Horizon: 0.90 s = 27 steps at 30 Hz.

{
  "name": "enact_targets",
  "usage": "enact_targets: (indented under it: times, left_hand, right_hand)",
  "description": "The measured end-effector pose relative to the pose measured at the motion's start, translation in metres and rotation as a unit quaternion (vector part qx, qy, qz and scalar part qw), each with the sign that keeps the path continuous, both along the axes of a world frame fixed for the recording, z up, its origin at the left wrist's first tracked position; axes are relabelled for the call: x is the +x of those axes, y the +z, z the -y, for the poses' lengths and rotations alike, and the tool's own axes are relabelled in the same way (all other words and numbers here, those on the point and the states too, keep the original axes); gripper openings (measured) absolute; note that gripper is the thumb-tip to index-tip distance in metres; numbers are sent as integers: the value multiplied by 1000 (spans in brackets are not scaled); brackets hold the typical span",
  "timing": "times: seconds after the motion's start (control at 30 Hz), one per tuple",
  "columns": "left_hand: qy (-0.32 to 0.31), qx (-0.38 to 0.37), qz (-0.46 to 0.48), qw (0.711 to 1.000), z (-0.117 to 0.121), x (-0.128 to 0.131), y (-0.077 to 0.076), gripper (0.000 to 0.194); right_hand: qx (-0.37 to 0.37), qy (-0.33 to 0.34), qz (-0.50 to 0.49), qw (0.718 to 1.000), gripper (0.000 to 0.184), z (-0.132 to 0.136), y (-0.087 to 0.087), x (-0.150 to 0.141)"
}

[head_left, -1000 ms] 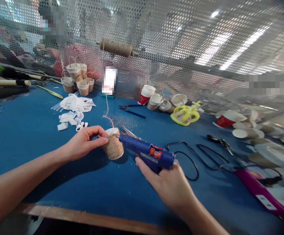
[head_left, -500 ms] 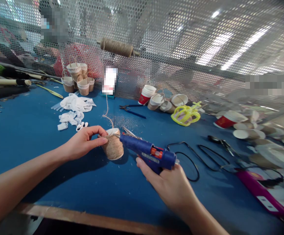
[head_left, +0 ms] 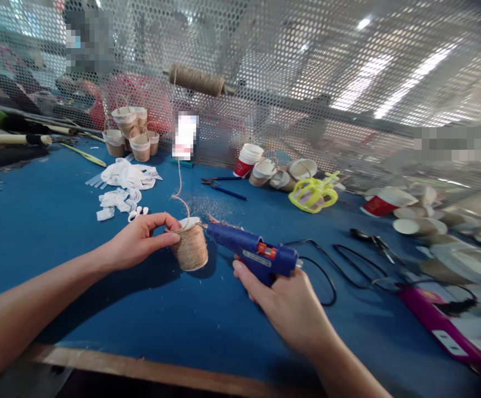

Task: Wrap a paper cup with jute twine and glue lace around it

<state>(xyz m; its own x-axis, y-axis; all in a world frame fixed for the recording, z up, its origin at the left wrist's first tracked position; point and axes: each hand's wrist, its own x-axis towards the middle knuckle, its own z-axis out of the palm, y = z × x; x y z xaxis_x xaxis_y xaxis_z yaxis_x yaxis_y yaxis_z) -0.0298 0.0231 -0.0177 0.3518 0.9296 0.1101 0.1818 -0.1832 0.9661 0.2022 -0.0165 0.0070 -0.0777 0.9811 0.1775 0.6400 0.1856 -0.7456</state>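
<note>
Cup wrapped in twine, in the head view, standing slightly tilted on the blue worktop, between its front and back edges, white mouth upward. At the left of its rim, the grip of the left hand, thumb and forefinger pinching the cup there; impossible to tell whether also pinching the twine. Around the handle of a blue glue gun, the grip of the right hand, closed, with the nozzle pointed at the right of the rim; contact between nozzle and rim too small to tell. Behind the gun, toward the right edge, a black cord, a black-handled tool and a purple power strip. Along the back edge, before a perforated screen, from left to right: small baskets, blue-handled pliers, white-and-red paper cups and a yellow openwork piece. Left of the cup and nearer the back edge, a heap of white lace. Above the back edge, a spool, with twine trailing down to the worktop and on to the cup's mouth.
</note>
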Motion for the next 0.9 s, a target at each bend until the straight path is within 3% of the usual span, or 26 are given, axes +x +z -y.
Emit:
enact_targets:
  times: [0.13,0.6,0.9]
  left_hand:
    - [-1,7,-5,1000,0,0,1,13]
    - [-13,4,-12,1000,0,-1,2,16]
    - [-6,9,-22,1000,0,-1,1,15]
  right_hand:
    - [12,10,-3,1000,18,1,-6,2]
    - [-29,19,-7,999,19,-4,10,0]
    - [-21,5,-13,1000,21,0,0,0]
